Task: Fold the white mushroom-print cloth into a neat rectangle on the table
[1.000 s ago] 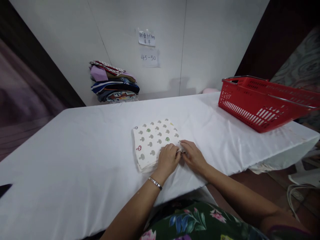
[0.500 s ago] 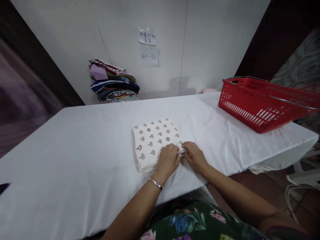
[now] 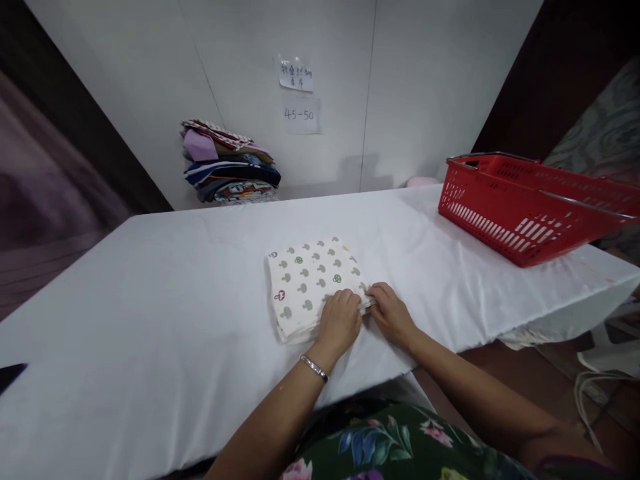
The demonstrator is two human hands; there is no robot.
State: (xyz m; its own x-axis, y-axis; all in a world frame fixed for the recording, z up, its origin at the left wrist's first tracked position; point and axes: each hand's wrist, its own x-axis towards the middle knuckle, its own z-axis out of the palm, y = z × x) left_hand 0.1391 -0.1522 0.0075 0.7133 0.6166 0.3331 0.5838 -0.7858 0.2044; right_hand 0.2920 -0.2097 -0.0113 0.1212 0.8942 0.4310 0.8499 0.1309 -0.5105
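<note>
A folded white cloth point(image 3: 310, 280) printed with grey, green and red mushrooms lies flat on the white-covered table in front of me. My left hand point(image 3: 341, 319) is closed on its near edge, close to the near right corner. My right hand point(image 3: 390, 310) pinches the layers at that corner, thumb below and fingers above. The fingertips of both hands are close together, and part of the cloth's near edge is hidden beneath them.
A red plastic basket point(image 3: 500, 207) with metal handles stands at the table's right end. Folded fabrics point(image 3: 233, 163) are stacked by the wall at the back left. Two paper notes point(image 3: 300, 117) hang on the wall. A dark object point(image 3: 10, 377) shows at the left edge.
Both hands keep their grip at the cloth's near right corner, and the cloth lies as before. The whole view has shifted very slightly.
</note>
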